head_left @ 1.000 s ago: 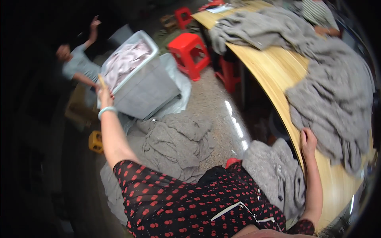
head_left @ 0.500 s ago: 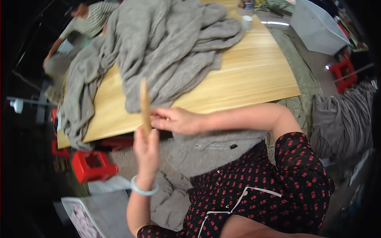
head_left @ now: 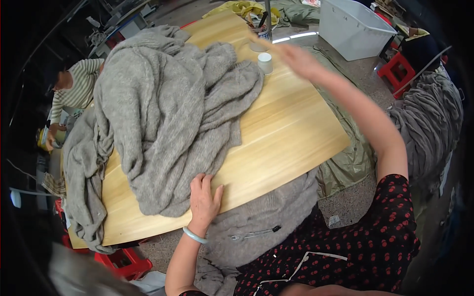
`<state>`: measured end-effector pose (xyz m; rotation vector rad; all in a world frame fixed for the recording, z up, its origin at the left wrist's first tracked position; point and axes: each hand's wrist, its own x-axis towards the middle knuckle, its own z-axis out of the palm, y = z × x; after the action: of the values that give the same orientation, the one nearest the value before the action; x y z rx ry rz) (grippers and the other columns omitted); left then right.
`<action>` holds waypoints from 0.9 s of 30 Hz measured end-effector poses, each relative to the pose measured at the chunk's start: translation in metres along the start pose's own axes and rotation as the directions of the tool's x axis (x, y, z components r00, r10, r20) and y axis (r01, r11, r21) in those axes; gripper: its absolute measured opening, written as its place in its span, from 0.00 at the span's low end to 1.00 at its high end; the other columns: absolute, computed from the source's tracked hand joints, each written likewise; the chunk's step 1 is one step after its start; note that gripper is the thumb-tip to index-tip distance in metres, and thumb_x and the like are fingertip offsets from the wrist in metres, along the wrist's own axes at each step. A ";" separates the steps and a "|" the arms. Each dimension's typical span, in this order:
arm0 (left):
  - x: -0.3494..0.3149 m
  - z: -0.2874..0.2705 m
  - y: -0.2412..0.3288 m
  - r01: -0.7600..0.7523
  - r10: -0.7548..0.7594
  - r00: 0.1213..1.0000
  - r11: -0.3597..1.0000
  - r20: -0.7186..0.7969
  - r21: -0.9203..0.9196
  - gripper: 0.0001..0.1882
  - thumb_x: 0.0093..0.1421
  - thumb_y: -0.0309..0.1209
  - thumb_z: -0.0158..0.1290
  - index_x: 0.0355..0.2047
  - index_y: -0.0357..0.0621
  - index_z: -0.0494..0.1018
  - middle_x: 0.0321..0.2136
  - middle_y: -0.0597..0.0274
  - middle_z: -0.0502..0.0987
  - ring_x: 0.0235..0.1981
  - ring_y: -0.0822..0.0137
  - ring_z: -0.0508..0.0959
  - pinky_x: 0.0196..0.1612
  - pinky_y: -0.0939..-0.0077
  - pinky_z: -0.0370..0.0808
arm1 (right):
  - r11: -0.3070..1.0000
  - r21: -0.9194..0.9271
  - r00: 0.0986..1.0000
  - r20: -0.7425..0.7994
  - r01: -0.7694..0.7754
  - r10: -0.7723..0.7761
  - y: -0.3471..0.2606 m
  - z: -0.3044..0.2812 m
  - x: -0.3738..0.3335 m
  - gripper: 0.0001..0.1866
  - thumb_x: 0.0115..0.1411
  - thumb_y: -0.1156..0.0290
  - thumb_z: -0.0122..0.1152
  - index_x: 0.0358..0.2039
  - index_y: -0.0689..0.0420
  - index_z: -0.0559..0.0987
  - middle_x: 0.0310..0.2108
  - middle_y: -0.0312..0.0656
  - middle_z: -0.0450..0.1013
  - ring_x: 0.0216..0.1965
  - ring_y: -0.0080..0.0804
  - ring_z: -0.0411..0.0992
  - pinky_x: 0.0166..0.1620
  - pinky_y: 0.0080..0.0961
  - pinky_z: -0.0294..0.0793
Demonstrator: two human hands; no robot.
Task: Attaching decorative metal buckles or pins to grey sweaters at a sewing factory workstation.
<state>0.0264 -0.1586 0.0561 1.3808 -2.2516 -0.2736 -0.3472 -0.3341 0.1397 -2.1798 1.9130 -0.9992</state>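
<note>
Grey knit (head_left: 163,98) lies unfolded on the table (head_left: 291,123), left hand (head_left: 204,201) fingers apart there, right hand (head_left: 300,61) clamped round a stick (head_left: 264,42) above.

Knit cloth (head_left: 163,108) lies on the table (head_left: 296,128), trailing over its near left corner, with the left hand (head_left: 205,200) at the cloth's near right edge. Right of the cloth stands a jar (head_left: 265,64), a tool pot (head_left: 261,35) just behind. The right hand (head_left: 299,61), a stick (head_left: 261,41) in it, is right of the jar. A tub (head_left: 351,30) stands far right, a stool (head_left: 396,69) on its near side.
</note>
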 end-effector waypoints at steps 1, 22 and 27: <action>-0.002 0.002 -0.004 0.018 -0.018 1.000 1.000 0.002 0.009 0.19 0.48 0.29 0.54 0.40 0.36 0.65 0.41 0.46 0.64 0.41 0.48 0.65 0.45 0.62 0.64 | 0.982 -0.165 0.993 0.055 -0.091 0.101 0.008 -0.012 0.031 0.17 0.58 0.66 0.46 0.47 0.55 0.69 0.34 0.50 0.72 0.36 0.44 0.70 0.40 0.36 0.68; 0.003 0.027 -0.017 0.018 -0.022 0.987 0.999 0.159 0.028 0.22 0.45 0.31 0.56 0.40 0.38 0.67 0.41 0.47 0.63 0.43 0.48 0.65 0.45 0.59 0.63 | 0.885 -0.457 0.990 -0.055 0.093 -0.132 0.053 0.033 0.262 0.11 0.42 0.66 0.56 0.22 0.60 0.77 0.25 0.53 0.73 0.32 0.47 0.73 0.37 0.36 0.72; 0.003 0.029 -0.018 0.021 -0.026 0.985 0.999 0.170 0.033 0.22 0.46 0.33 0.56 0.41 0.40 0.67 0.41 0.48 0.64 0.43 0.49 0.65 0.45 0.59 0.64 | 0.933 -0.361 0.973 -0.206 0.020 -0.101 0.065 0.036 0.266 0.11 0.43 0.66 0.56 0.24 0.61 0.76 0.27 0.54 0.72 0.33 0.48 0.72 0.37 0.37 0.71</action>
<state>0.0245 -0.1718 0.0246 1.4504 -2.3880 -0.3786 -0.3820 -0.6030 0.1920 -2.4188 2.2997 -1.0099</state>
